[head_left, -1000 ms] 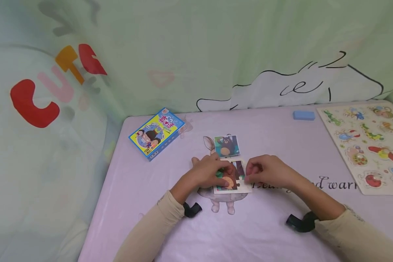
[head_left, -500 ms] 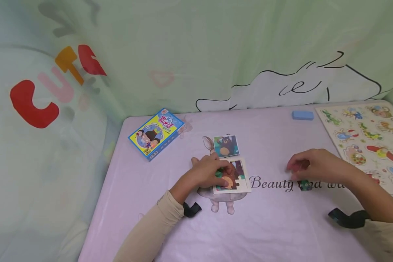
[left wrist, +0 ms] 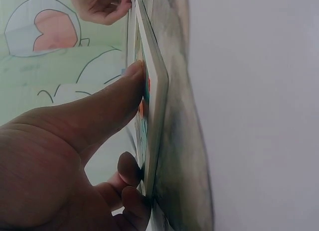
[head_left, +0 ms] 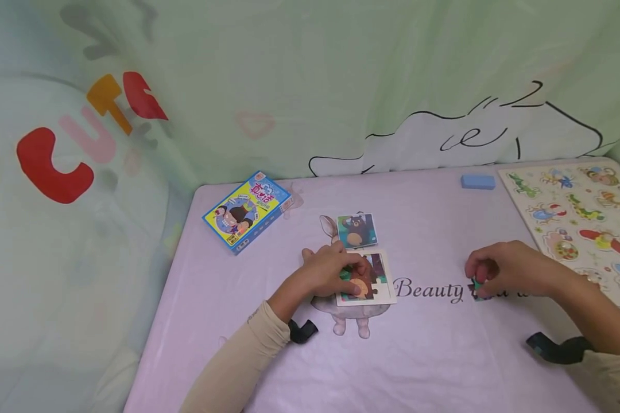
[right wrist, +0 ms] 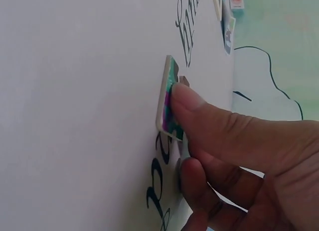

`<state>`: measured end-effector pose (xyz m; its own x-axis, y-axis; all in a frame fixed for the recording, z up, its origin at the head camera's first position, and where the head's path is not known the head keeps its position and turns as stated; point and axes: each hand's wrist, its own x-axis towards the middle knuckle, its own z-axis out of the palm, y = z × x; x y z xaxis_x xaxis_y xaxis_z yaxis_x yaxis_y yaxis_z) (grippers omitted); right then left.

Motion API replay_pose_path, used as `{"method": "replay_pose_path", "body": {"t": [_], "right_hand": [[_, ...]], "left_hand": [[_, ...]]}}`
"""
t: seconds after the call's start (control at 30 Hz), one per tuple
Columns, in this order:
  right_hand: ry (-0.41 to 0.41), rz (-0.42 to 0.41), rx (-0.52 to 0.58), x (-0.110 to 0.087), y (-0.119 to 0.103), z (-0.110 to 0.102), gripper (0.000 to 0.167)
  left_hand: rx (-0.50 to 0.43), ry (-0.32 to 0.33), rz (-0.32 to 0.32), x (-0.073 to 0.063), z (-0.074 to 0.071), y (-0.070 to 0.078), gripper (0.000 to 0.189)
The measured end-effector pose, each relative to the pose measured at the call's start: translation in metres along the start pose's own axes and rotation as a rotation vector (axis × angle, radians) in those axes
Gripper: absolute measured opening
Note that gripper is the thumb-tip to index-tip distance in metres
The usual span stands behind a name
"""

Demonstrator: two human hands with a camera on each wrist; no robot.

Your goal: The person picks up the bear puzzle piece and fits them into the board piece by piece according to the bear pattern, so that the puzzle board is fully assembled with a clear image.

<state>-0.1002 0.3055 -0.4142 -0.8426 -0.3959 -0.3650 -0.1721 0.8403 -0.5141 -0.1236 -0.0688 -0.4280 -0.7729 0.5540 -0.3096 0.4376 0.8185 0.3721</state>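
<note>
A small bear jigsaw puzzle (head_left: 391, 291) lies in a white frame on the table, with a bare white area at its lower right. My left hand (head_left: 326, 271) bends over its left part; in the left wrist view the thumb (left wrist: 112, 99) presses the picture face, and fingers bend at the frame's edge. To the right, my right hand (head_left: 514, 268) pinches a green and purple jigsaw piece (right wrist: 168, 111) between thumb and fingers, low over the printed lettering. Just beyond the puzzle sits a square bear picture card (head_left: 358, 230).
A blue and yellow card box (head_left: 248, 211) lies at the back left. At the back is a blue block (head_left: 477, 182). A wooden insect puzzle board (head_left: 539, 229) takes up the right side, close beyond my right forearm. A curtain (head_left: 299, 86) hangs behind the table.
My right hand has moved right, away from the bear puzzle's edge, to a loose jigsaw piece and now pinches it. My left hand stays on the puzzle.
</note>
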Motion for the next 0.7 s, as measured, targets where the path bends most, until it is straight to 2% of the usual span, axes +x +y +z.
{"method": "replay_pose_path", "body": {"t": [0.23, 0.5, 0.7], "right_hand": [[0.001, 0.016, 0.003, 0.002, 0.0001, 0.0013, 0.029], [0.065, 0.031, -0.019, 0.0048, -0.0009, 0.0034, 0.031], [0.105, -0.013, -0.04, 0.0052, -0.0039, 0.0035, 0.029]], "left_hand": [[0.0, 0.005, 0.002, -0.0014, -0.0007, 0.0, 0.046], [0.003, -0.007, -0.008, -0.0015, -0.0014, 0.0013, 0.043], [0.009, -0.006, -0.012, -0.0016, -0.0018, 0.0014, 0.047]]}}
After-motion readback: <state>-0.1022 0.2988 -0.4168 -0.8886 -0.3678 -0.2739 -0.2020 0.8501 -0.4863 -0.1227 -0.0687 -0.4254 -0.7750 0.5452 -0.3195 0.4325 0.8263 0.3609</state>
